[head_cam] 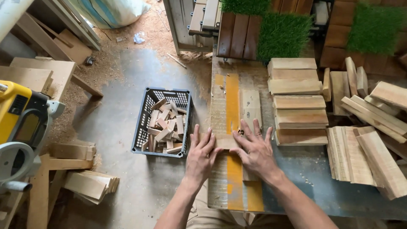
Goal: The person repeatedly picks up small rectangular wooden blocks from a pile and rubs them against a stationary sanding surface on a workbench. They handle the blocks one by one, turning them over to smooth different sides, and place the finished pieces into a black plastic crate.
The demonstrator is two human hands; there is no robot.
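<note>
Sawdust-strewn grey concrete floor [123, 127] spreads under everything, and the dusty grey workbench [305, 169] stands at its right edge, within the person's easy reach. Stacks of cut pale wooden boards [296, 99] sit in squared piles along the bench's far side, near but apart from the hands. A long rough plank with a yellow painted stripe [231, 106] lies flat, running away from the person, apparently as a working base. Beside the bench on the floor, a dark plastic crate [146, 114] holds small wooden offcuts. The yellow power saw [19, 123] stands well apart on the left. The right hand [254, 150] and left hand [202, 154] both lie open, fingers spread, pressing a small flat wooden piece [227, 142] down on the plank, neither hand clasped around it.
</note>
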